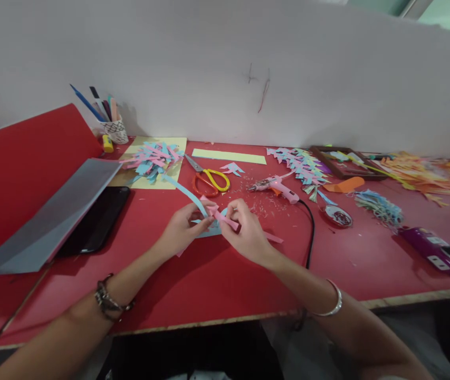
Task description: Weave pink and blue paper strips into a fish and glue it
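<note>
At frame centre, the left hand (181, 226) and right hand (250, 232) pinch paper strips (225, 218), each grip closed. Scissors (203, 170) lie just above.

In the lower middle of the frame, the red table (209, 287) offers a free way below the left hand (183, 227) and the right hand (245, 232). Above them, the scissors (204, 171) and the glue gun (278, 186) obstruct the middle. Right of centre, a black cable (312, 232) crosses the passage; at left, a black flat device (108, 219) limits the room.
</note>
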Available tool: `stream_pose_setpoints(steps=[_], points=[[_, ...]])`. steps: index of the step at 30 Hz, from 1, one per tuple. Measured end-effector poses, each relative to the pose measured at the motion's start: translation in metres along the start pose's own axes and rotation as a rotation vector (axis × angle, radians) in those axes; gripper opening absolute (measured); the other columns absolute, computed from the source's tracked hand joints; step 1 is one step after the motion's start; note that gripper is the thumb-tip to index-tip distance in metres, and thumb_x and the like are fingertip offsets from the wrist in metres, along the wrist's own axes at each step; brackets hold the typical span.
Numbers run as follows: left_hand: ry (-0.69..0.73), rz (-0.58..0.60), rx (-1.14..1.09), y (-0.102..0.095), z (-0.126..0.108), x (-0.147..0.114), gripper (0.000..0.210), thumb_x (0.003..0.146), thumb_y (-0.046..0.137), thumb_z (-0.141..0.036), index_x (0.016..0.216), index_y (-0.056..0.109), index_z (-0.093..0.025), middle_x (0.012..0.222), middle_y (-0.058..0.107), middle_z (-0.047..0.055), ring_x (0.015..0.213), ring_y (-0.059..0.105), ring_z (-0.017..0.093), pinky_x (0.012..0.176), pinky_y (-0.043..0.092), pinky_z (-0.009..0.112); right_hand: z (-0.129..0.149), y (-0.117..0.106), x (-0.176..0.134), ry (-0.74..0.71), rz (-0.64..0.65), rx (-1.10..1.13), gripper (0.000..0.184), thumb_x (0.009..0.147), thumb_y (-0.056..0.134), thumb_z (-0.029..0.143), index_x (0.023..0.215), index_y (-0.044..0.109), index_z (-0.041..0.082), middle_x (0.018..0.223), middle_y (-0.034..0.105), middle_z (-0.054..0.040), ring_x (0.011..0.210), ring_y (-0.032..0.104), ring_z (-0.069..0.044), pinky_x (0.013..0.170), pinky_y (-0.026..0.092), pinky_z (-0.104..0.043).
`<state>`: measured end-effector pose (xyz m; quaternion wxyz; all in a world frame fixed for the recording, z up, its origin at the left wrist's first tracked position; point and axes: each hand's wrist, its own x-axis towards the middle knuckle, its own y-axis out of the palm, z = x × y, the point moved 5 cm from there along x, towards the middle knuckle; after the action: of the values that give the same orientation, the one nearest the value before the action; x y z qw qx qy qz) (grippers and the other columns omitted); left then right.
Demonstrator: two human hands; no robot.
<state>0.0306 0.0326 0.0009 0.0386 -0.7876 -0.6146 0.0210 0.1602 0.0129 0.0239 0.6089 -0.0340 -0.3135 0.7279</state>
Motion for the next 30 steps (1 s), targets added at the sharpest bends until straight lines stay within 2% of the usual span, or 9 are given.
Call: stream_pose_setpoints(steps=[3, 6, 9, 12, 15, 20, 24, 27, 30], points=[[0.028, 0.078, 0.006, 0.006, 0.0, -0.002, 0.042, 0.064, 0.061, -0.039, 0.1, 0.057, -0.018, 0.082, 0.065, 0.003, 0.075, 0.062, 0.017, 0.069, 0.052, 0.031, 0.001, 0.003, -0.001, -0.024, 0.06, 0.012, 0.016, 0.073, 0.047, 0.021, 0.078, 0.032, 0.022, 0.062, 0.044, 0.0067, 0.052, 0.046, -0.008, 0.05, 0.034, -0.02], [0.035, 0.136, 0.06, 0.009, -0.001, -0.003, 0.036, 0.063, 0.061, -0.037, 0.095, 0.061, -0.018, 0.083, 0.067, 0.004, 0.076, 0.062, 0.018, 0.073, 0.05, 0.032, 0.001, 0.005, -0.001, -0.02, 0.116, -0.011, 0.016, 0.073, 0.047, 0.021, 0.081, 0.033, 0.022, 0.065, 0.044, 0.0059, 0.052, 0.044, -0.008, 0.049, 0.034, -0.02], [0.007, 0.158, 0.058, 0.011, 0.0, -0.004, 0.033, 0.064, 0.06, -0.038, 0.091, 0.063, -0.018, 0.082, 0.068, 0.004, 0.073, 0.062, 0.018, 0.071, 0.051, 0.031, 0.003, 0.005, -0.003, -0.049, 0.142, 0.025, 0.019, 0.071, 0.046, 0.017, 0.085, 0.034, 0.022, 0.069, 0.045, 0.0047, 0.056, 0.045, -0.008, 0.052, 0.038, -0.021], [-0.026, 0.175, -0.03, 0.011, 0.001, -0.003, 0.035, 0.066, 0.059, -0.042, 0.091, 0.063, -0.018, 0.084, 0.067, 0.004, 0.071, 0.062, 0.016, 0.068, 0.051, 0.03, 0.006, 0.006, -0.003, -0.091, 0.162, 0.095, 0.021, 0.069, 0.044, 0.013, 0.087, 0.036, 0.022, 0.079, 0.048, 0.0014, 0.068, 0.05, -0.01, 0.062, 0.044, -0.024], [-0.082, 0.166, -0.109, 0.009, 0.004, -0.003, 0.039, 0.064, 0.061, -0.044, 0.092, 0.063, -0.017, 0.082, 0.067, 0.004, 0.071, 0.062, 0.016, 0.069, 0.051, 0.03, 0.009, 0.005, -0.002, -0.118, 0.147, 0.12, 0.016, 0.071, 0.045, 0.015, 0.084, 0.038, 0.022, 0.084, 0.051, -0.0009, 0.076, 0.053, -0.011, 0.068, 0.046, -0.026], [-0.155, 0.14, -0.213, 0.006, 0.008, -0.002, 0.041, 0.065, 0.061, -0.045, 0.094, 0.063, -0.016, 0.068, 0.062, 0.001, 0.058, 0.058, 0.012, 0.064, 0.05, 0.03, 0.007, 0.004, 0.001, -0.1, 0.126, 0.06, 0.008, 0.077, 0.046, 0.022, 0.085, 0.045, 0.021, 0.086, 0.057, -0.0034, 0.079, 0.055, -0.013, 0.065, 0.047, -0.026], [-0.162, 0.162, -0.329, 0.007, 0.01, -0.001, 0.041, 0.067, 0.06, -0.042, 0.099, 0.063, -0.016, 0.06, 0.059, 0.0, 0.054, 0.057, 0.011, 0.061, 0.049, 0.028, 0.011, 0.002, 0.002, -0.221, 0.116, -0.04, 0.015, 0.078, 0.05, 0.021, 0.093, 0.051, 0.021, 0.096, 0.059, -0.0053, 0.086, 0.055, -0.016, 0.074, 0.045, -0.03], [-0.165, 0.159, -0.369, 0.008, 0.01, -0.001, 0.043, 0.066, 0.061, -0.043, 0.1, 0.063, -0.016, 0.069, 0.063, 0.002, 0.063, 0.059, 0.014, 0.063, 0.05, 0.028, 0.012, 0.002, 0.002, -0.273, 0.115, -0.104, 0.021, 0.077, 0.056, 0.025, 0.098, 0.052, 0.021, 0.098, 0.058, -0.0053, 0.088, 0.054, -0.016, 0.076, 0.044, -0.031], [-0.157, 0.158, -0.36, 0.008, 0.009, -0.002, 0.046, 0.064, 0.064, -0.046, 0.1, 0.062, -0.017, 0.077, 0.064, 0.004, 0.072, 0.06, 0.016, 0.069, 0.049, 0.029, 0.009, 0.003, 0.001, -0.278, 0.136, -0.173, 0.019, 0.08, 0.053, 0.027, 0.098, 0.055, 0.02, 0.093, 0.056, -0.0053, 0.085, 0.053, -0.016, 0.072, 0.045, -0.029]])
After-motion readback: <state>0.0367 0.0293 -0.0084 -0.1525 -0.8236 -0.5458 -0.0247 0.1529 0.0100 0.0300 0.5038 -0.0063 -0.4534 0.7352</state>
